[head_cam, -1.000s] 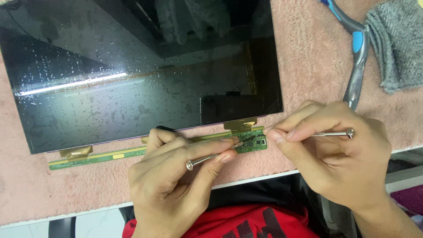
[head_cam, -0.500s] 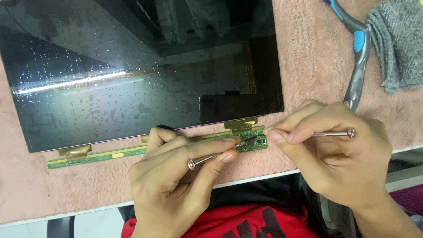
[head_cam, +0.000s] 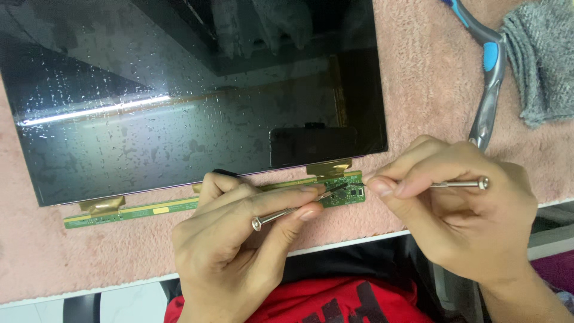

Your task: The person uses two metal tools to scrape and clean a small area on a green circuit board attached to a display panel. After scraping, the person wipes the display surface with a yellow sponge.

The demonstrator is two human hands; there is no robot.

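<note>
A bare dark display panel (head_cam: 191,101) lies on a pink mat, with a narrow green circuit strip (head_cam: 137,210) along its near edge, joined by gold flex tabs. My left hand (head_cam: 239,239) pinches a thin metal tool (head_cam: 287,212) whose tip rests on the strip's right end (head_cam: 350,192). My right hand (head_cam: 460,209) grips a second slim metal tool (head_cam: 457,184), pointing left at that same end of the strip. The two tips are close together over the small board.
The pink mat (head_cam: 430,84) covers a white table edge (head_cam: 359,239). A blue and grey handled tool (head_cam: 487,78) lies at the upper right beside a grey cloth (head_cam: 538,66). A red shirt (head_cam: 335,302) shows below the table edge.
Both hands stay nearly still. The left tool's tip has shifted very slightly on the right end of the green strip.
</note>
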